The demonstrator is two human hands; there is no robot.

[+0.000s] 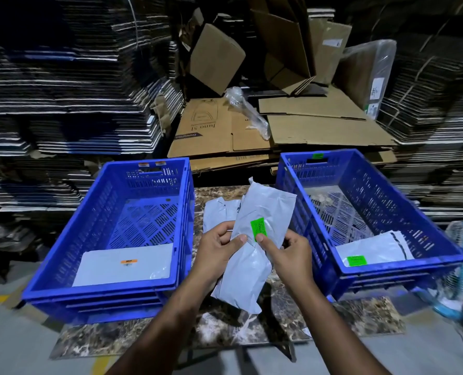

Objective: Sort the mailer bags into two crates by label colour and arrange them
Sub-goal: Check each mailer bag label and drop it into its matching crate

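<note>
Your left hand [219, 246] and right hand [287, 253] together hold a grey mailer bag [254, 239] upright between the two crates, thumbs pressed on its face and fingers curled behind it. Your right thumb sits just below a bright green label [258, 229] stuck on the bag; its print is too small to read. Behind the held bag, another grey mailer [219, 213] lies on the marbled tabletop [360, 318].

To the left of your hands, a blue crate [111, 289] holds one flat grey bag [122, 263] bearing an orange label [129, 262] with a barcode; two orange stickers mark its far rim. To the right of your hands, a second blue crate [403, 269] holds a grey bag [379, 250] with a green label [356, 261], and a green sticker sits on its far rim.

Beyond your hands, flattened cardboard boxes [319, 125] lie in heaps; one is printed "Juno ST", seen upside down.
</note>
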